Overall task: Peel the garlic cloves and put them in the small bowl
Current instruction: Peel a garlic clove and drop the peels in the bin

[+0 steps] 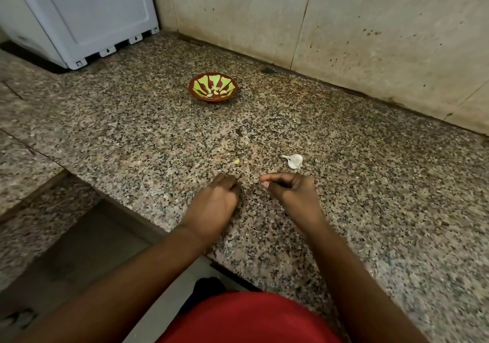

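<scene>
A small bowl [213,87], red-brown w/ green pattern, sits on the speckled granite tabletop [370,197], holding several peeled garlic cloves [217,90]. Nearer the person than the bowl & to its right lies one unpeeled garlic clove [293,160], papery tail attached. Just in front of that clove, the right hand [287,189] has its grip together, thumb & forefinger pinching something pale, too small to identify. Left hand [215,205] rests beside it on the tabletop, fingers curled under; whether they hold anything can't be told.
</scene>
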